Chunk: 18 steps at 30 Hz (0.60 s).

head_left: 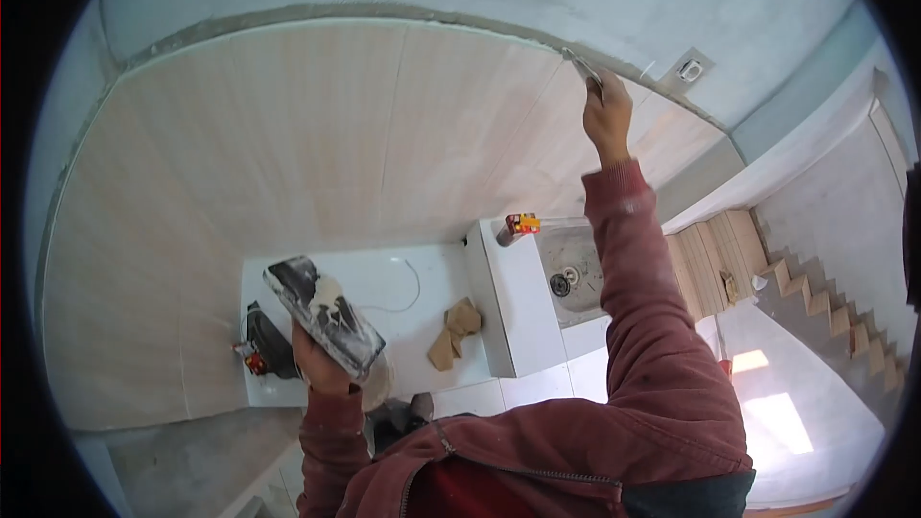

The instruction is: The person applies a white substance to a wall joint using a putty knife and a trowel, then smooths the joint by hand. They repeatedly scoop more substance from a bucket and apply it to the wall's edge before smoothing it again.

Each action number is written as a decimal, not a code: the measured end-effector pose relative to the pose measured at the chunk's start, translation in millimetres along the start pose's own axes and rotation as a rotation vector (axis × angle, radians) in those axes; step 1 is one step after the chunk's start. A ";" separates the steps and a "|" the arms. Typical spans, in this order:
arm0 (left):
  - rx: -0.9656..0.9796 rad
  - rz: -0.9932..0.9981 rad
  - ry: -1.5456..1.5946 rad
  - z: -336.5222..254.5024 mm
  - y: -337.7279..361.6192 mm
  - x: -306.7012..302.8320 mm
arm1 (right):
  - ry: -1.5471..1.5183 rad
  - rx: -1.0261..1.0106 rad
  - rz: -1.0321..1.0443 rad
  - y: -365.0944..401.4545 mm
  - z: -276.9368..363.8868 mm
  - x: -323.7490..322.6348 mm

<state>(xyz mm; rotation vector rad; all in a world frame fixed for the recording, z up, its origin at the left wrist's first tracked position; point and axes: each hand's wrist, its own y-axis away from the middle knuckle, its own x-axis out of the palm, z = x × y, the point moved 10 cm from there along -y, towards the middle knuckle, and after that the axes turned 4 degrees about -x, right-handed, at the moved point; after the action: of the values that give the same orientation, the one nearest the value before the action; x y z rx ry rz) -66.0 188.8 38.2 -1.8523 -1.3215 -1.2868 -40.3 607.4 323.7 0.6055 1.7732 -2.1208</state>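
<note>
My right hand (607, 120) is raised to the top edge of the tiled wall, its fingers closed on a putty knife (582, 67). The blade's tip meets the grey joint strip (460, 19) between the wood-look tiles (317, 125) and the pale wall above. Low on the left, my left hand (322, 364) holds up a long rectangular plastering trowel (350, 338), dark and smeared white. A lump of whitish filler (329, 294) lies on its upper face. The trowel hides part of my left fingers.
A sink basin (585, 293) is below my right arm, with a red and yellow item (521, 224) on its ledge. Brown paper (456, 334), a dark bag (269, 341) and a thin cable (414, 278) lie on the white surface. An electrical socket (690, 70) sits in the upper wall.
</note>
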 end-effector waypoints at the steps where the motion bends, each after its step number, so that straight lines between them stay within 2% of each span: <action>1: 0.024 -0.036 -0.089 0.1 -0.2 -10.0 | 0.002 -0.001 -0.015 -11.9 -14.7 7.1; 2: 0.049 -0.076 -0.179 -1.7 -1.8 -16.2 | 0.116 -0.087 -0.005 -21.7 -18.1 16.0; 3: 0.039 -0.073 -0.130 -3.0 1.5 -5.0 | 0.231 -0.171 0.008 -25.9 -15.5 22.1; 7: 0.111 -0.064 -0.252 -8.1 2.8 -8.3 | 0.400 -0.296 0.107 -19.9 -11.9 46.9; 8: 0.106 -0.064 -0.253 -7.9 2.5 -9.7 | 0.404 -0.293 0.111 -17.0 -13.1 43.2; 10: 0.095 -0.111 -0.201 -7.5 2.1 -16.8 | 0.359 -0.167 0.290 -16.2 -25.1 49.8; 14: 0.090 -0.109 -0.190 -6.4 1.6 -13.8 | 0.330 -0.156 0.245 -28.3 -27.5 41.7; 17: 0.079 -0.123 -0.293 -5.0 -0.6 -11.5 | 0.334 -0.209 0.162 -23.7 -11.1 56.7; 18: 0.030 -0.112 -0.184 -0.8 -0.3 -6.0 | 0.334 -0.209 0.159 -23.5 -10.5 55.6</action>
<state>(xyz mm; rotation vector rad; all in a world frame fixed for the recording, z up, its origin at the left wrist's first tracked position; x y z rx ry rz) -67.0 185.7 33.1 -1.9380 -1.5519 -1.1665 -98.5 623.9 314.1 1.0525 2.0087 -1.7795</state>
